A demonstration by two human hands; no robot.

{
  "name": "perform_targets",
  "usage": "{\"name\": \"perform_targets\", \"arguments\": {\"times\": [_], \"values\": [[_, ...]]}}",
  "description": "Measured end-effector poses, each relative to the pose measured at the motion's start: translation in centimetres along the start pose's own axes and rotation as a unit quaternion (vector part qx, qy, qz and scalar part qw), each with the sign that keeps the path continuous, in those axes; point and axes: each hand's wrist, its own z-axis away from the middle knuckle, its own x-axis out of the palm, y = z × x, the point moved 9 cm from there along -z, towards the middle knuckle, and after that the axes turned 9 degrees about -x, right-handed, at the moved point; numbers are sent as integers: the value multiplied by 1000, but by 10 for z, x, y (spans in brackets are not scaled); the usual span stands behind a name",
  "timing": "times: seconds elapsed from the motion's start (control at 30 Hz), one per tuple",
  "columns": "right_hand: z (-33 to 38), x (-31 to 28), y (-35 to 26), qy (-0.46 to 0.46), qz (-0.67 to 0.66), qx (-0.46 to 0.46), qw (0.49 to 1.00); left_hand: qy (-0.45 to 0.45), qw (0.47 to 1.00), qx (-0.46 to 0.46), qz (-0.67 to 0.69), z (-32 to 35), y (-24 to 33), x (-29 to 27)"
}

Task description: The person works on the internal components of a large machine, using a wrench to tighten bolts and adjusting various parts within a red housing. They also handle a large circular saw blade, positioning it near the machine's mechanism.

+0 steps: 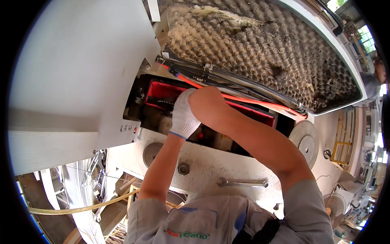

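Observation:
Over the long, red-lined opening [166, 90] in the white machine bed, my two hands meet. My left hand [185, 116] wears a white knit glove with a blue cuff edge; its fingers point down into the opening and are hidden. My right forearm crosses from the right. My right hand [206, 98] is bent down against the glove, and its fingers cannot be seen. Whatever either hand touches inside is hidden. An orange hose [252, 100] and black cables [231, 83] run along the far side of the opening, close behind my hands.
A combination wrench [243, 183] and a hex nut [183, 168] lie on the bed, near a grey disc [151, 153]. Right of the opening lies a toothed saw blade [302, 136]. A foam-lined cover [260, 49] stands raised behind; a grey panel [81, 73] rises left. Another person [369, 86] is at far right.

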Motion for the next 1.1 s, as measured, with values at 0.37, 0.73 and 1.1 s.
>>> {"name": "perform_targets", "arguments": {"times": [0.37, 0.73, 1.1], "values": [[62, -98, 53, 368, -111, 76, 920, -35, 959, -190, 209, -49, -91, -8], [222, 101, 75, 137, -405, 308, 850, -121, 932, -224, 257, -79, -110, -3], [278, 137, 66, 108, -432, 376, 813, -102, 877, -297, 364, -88, -136, 7]]}}
